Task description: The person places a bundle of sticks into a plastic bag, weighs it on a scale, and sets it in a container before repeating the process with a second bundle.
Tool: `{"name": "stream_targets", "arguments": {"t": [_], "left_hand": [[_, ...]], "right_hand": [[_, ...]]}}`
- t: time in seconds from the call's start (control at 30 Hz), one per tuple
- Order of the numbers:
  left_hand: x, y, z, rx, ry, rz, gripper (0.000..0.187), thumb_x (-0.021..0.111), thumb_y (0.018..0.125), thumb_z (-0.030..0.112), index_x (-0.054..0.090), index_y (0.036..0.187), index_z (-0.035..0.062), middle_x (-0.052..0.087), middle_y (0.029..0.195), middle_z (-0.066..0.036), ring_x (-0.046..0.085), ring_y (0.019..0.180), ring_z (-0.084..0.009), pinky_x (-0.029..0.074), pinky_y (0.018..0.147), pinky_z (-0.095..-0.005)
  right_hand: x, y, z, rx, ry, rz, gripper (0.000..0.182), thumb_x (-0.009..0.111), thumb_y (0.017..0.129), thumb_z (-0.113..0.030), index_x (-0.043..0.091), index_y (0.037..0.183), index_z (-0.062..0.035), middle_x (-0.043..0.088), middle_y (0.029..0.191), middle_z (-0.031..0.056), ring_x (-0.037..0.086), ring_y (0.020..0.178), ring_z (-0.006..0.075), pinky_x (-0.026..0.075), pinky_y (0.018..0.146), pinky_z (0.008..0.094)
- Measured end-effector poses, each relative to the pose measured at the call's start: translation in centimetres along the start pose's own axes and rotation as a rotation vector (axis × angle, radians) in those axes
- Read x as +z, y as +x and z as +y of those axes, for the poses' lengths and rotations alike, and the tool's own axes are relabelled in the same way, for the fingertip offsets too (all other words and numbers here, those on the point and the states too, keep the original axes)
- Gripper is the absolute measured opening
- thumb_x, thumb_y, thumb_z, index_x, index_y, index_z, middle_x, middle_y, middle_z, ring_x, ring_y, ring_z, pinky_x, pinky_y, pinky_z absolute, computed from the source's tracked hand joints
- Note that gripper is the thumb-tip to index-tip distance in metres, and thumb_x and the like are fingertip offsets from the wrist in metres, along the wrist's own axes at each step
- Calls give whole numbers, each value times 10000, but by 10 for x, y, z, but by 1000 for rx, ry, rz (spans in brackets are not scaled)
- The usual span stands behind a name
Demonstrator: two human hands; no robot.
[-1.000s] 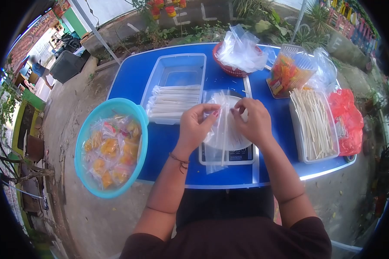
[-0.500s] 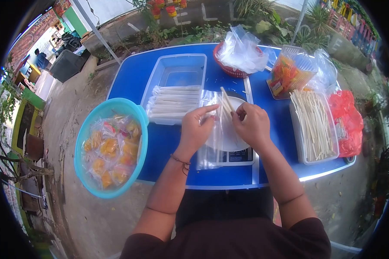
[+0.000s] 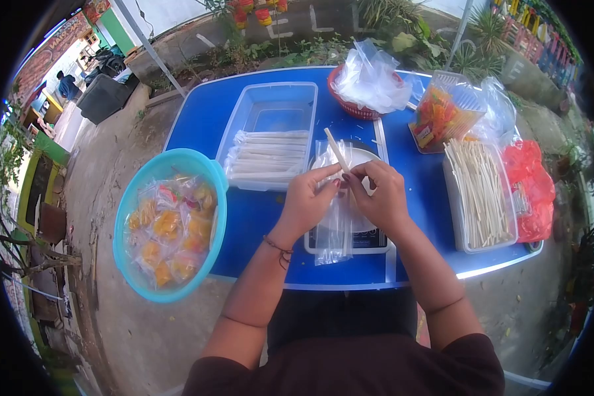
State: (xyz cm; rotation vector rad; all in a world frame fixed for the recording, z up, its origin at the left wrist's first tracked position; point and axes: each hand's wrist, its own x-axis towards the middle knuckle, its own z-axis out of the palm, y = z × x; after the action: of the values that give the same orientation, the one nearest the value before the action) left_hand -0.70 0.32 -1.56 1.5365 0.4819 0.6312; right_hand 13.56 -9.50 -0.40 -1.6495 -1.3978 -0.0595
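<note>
My left hand [image 3: 311,196] pinches the clear plastic bag [image 3: 335,228], which hangs down over the front of the white scale [image 3: 375,242]. Close beside it, my right hand [image 3: 378,194] has its fingers closed on a small bundle of pale sticks [image 3: 337,150] that slants up and to the left above the scale's round plate [image 3: 362,156]. The fingertips of both hands nearly meet at the lower end of the bundle. How far the sticks are inside the bag is hidden by the fingers.
On the blue table [image 3: 419,198] are a tub of wrapped bundles [image 3: 267,158], a red basket of bags [image 3: 360,111], a container of orange packets [image 3: 435,119], a box of loose sticks [image 3: 478,195] and a red bag [image 3: 534,191]. A turquoise basin [image 3: 122,244] stands left. A person [image 3: 66,86] is far back left.
The bag has moved right and gathered around the lower part of the sticks. Both hands have come closer together. The sticks now tilt more to the left.
</note>
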Motion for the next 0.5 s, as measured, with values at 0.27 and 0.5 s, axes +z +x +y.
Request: {"name": "stream_targets", "arguments": {"t": [0.27, 0.5], "left_hand": [[3, -1, 1, 43, -22, 23, 324, 566, 949, -21, 573, 1267, -85, 644, 1188, -157, 660, 1014, -181, 574, 865, -299], [5, -5, 11, 314, 78, 147, 305, 577, 941, -19, 621, 1242, -25, 650, 1216, -134, 645, 1068, -179, 555, 892, -304]], "right_hand": [[-5, 3, -4, 42, 110, -44, 117, 744, 782, -33, 666, 866, -8, 631, 760, 87, 595, 620, 213, 467, 564, 322], [0, 3, 0, -1, 343, 146, 134, 707, 842, 23, 578, 875, 9, 586, 774, 96, 599, 622, 166, 471, 557, 278]]}}
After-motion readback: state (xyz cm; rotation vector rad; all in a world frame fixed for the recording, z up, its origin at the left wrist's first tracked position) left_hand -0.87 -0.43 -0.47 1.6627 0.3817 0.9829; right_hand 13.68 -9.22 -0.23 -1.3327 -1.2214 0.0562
